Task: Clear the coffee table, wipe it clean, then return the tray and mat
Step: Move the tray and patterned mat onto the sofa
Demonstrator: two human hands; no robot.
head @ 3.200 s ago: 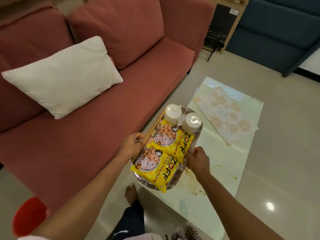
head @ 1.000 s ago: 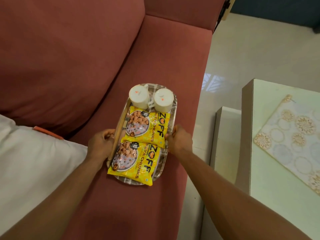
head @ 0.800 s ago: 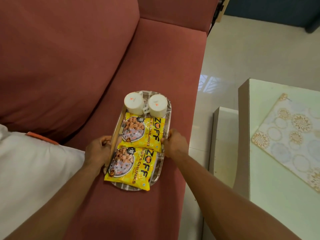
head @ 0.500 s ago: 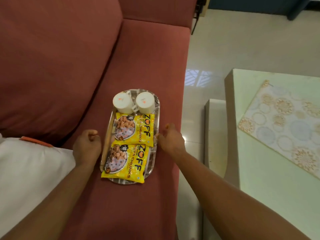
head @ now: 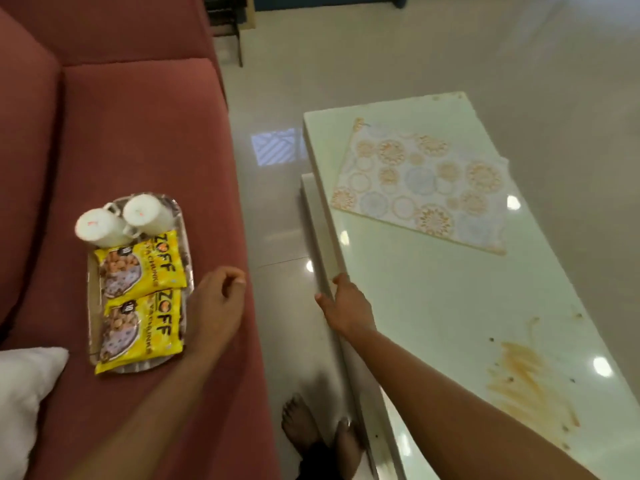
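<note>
Both hands have let go of the tray [head: 90, 306], which half a second ago sat between them on the sofa seat [head: 145, 140] and now lies alone on the red cushion. The left hand [head: 214, 303] has moved off the tray's left rim and hangs above the cushion with the tray just to the left of its loosely curled fingers [head: 235, 275], which hold nothing. The right hand [head: 346, 306] has swung away from the tray to the near edge of the coffee table [head: 433, 306], fingers relaxed and free of any object; whether the fingertips touch the edge is unclear

On the tray stand two white mugs [head: 114, 223], side by side at the end beyond the left fingertips, and two yellow snack packets [head: 138, 299] lie flat, one behind the other, the nearer one overhanging the rim. The tray is oblong, silvery, with a wooden-looking bar along its left side

One mat [head: 422, 188] lies on the table, ahead and to the right of the right fingers; it is pale, printed with orange and blue circular motifs, and sits askew. The glossy white tabletop carries one brown smear [head: 530, 379] to the right of the right forearm. One white cushion [head: 24, 389] sits behind the left hand, and two bare feet [head: 318, 431] stand on the tiled floor [head: 381, 46]
</note>
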